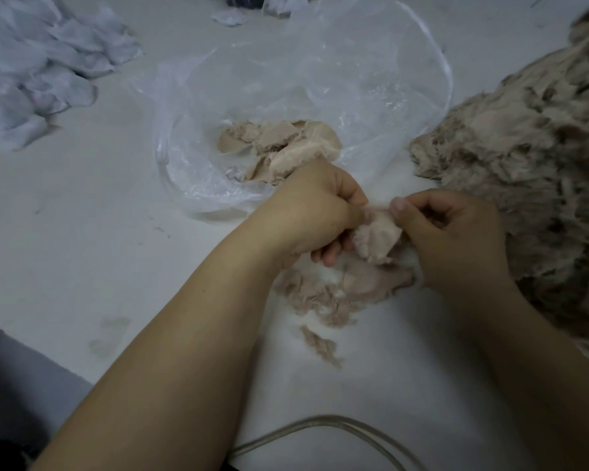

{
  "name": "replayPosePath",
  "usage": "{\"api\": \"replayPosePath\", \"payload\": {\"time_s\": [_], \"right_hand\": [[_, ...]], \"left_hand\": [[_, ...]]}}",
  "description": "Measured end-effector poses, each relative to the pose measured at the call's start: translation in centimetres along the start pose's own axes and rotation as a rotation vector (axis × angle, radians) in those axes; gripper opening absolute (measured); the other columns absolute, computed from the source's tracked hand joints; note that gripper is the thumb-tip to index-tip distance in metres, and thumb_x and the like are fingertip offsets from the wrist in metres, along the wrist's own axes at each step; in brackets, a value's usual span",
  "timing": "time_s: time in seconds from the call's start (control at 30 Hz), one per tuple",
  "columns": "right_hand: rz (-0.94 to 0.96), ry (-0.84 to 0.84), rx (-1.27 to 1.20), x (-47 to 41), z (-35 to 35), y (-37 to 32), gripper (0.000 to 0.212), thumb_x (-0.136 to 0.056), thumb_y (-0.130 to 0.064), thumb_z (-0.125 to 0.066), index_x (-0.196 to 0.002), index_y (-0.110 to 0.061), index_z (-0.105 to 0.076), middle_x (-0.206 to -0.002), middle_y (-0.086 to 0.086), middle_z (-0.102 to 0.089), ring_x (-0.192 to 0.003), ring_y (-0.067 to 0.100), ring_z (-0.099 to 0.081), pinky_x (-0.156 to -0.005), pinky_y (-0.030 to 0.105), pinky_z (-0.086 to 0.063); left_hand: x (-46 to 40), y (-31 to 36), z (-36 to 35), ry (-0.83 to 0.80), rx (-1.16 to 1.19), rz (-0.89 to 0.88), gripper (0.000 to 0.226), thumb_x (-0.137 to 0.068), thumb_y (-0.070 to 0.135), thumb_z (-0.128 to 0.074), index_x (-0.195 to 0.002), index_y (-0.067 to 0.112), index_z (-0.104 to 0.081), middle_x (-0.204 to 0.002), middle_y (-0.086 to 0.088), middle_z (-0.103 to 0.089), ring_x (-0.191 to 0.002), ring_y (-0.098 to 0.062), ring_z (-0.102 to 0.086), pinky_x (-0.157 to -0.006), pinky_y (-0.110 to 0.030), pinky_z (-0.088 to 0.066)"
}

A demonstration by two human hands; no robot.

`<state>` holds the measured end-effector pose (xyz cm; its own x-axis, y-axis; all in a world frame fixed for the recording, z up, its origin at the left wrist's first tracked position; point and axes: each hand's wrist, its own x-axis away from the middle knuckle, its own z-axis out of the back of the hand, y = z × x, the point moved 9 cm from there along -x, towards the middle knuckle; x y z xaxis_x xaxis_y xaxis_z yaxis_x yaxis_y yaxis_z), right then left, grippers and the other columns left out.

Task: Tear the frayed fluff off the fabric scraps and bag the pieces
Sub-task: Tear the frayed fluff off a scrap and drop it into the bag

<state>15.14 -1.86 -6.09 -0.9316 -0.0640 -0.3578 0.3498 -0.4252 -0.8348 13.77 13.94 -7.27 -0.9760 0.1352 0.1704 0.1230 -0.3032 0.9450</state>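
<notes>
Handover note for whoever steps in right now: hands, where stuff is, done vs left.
Left hand and right hand both pinch one beige scrap, held above the torn fluff on the table.
Clear bag lies open behind the hands, with a few cleaned pieces inside.
Large untrimmed pile sits on the right.
Done: a few pieces bagged. Left: finish this scrap, bag it, work through the pile.

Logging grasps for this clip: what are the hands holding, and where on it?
Both hands hold one beige fabric scrap: the left hand grips its left edge, and the right hand pinches its upper right edge between thumb and fingers.
</notes>
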Motion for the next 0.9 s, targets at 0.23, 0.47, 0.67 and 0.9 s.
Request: {"api": "replayPosePath", "payload": {"time_s": [0.23,0.47,0.67,0.9], "right_hand": [[0.081,-0.343,0.319,0.6,-2.1,0.7,0.027,-0.070,-0.054,-0.073,-0.083,-0.031,-0.068,-0.081,-0.012,-0.061,-0.074,0.003,-0.057,-0.064,0.009,-0.041],[0.120,-0.348,0.273,0.7,-2.7,0.1,0.013,-0.083,-0.025,-0.073,-0.074,-0.024,-0.063,-0.068,-0.009,-0.061,-0.065,0.006,-0.056,-0.057,0.013,-0.042],[-0.086,-0.202,-0.120,0.5,-1.7,0.9,0.011,-0.078,-0.030,-0.075,-0.081,-0.028,-0.065,-0.073,-0.002,-0.068,-0.063,0.012,-0.064,-0.052,0.023,-0.054],[-0.129,-0.112,-0.196,0.4,-0.8,0.7,0.014,-0.082,-0.022,-0.078,-0.072,-0.024,-0.068,-0.066,0.002,-0.070,-0.055,0.008,-0.062,-0.046,0.020,-0.050]], "left_hand": [[0.3,0.1,4.6,0.493,0.518,-0.115,0.014,-0.102,0.010,-0.048,-0.113,0.002,-0.044,-0.066,-0.014,-0.064,-0.042,-0.027,-0.060,-0.038,-0.028,-0.046],[0.2,0.4,2.5,0.348,0.237,-0.080,0.017,-0.095,0.009,-0.061,-0.108,0.004,-0.051,-0.072,-0.014,-0.065,-0.042,-0.025,-0.060,-0.038,-0.029,-0.044],[0.3,0.0,-0.9,-0.007,-0.131,-0.011,0.026,-0.078,0.028,-0.083,-0.093,0.011,-0.070,-0.074,-0.009,-0.068,-0.035,-0.007,-0.049,-0.036,-0.018,-0.035],[0.0,-0.1,-0.1,0.014,-0.058,-0.016,0.014,-0.086,0.010,-0.074,-0.080,-0.001,-0.069,-0.047,-0.007,-0.053,-0.033,-0.013,-0.042,-0.036,-0.017,-0.033]]}}
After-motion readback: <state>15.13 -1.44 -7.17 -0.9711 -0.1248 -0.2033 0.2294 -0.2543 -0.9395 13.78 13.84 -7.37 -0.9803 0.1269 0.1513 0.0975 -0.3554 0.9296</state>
